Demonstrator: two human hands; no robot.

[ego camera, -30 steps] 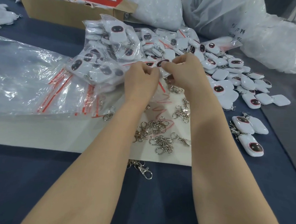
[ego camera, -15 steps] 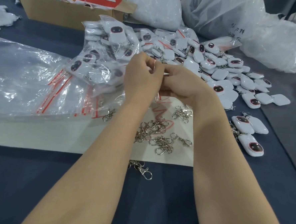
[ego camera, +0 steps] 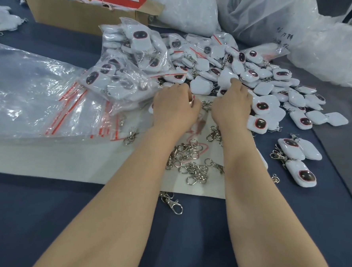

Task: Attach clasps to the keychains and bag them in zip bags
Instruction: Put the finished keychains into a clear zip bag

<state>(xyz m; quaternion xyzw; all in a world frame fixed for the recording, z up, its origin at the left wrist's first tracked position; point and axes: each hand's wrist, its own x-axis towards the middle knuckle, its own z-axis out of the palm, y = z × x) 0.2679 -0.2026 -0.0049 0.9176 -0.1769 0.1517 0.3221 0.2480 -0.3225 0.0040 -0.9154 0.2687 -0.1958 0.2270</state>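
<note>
- Navy table cloth [ego camera: 42, 218] with a white sheet [ego camera: 45, 162] laid on it; cardboard box [ego camera: 75, 15] and plastic sacks [ego camera: 270, 19] at the far edge.
- Head view: left hand [ego camera: 173, 106] is knuckles up with fingers curled under. Something small sits at the fingertips; cannot tell what it is or whether it is gripped.
- Right hand [ego camera: 232, 101] is at the near edge of the loose keychain pile [ego camera: 263, 76], forefinger tip touching a white keychain [ego camera: 226, 76]. Thumb hidden, so grip cannot be told.
- One clasp [ego camera: 206, 105] lies between the hands, just beside the left fingertips; its long axis is too small to read.
- Pile lies ahead and right of the hands, right hand nearer. Spare clasps [ego camera: 190, 161] sit between the forearms, toward the body.
- Empty zip bags [ego camera: 39, 96] are left of the left hand, with bagged keychains [ego camera: 123, 74] heaped on their far end.
- Likely step: fetching a keychain to meet the clasp. Bare sheet is open left of the forearms; the pile crowds the right.
</note>
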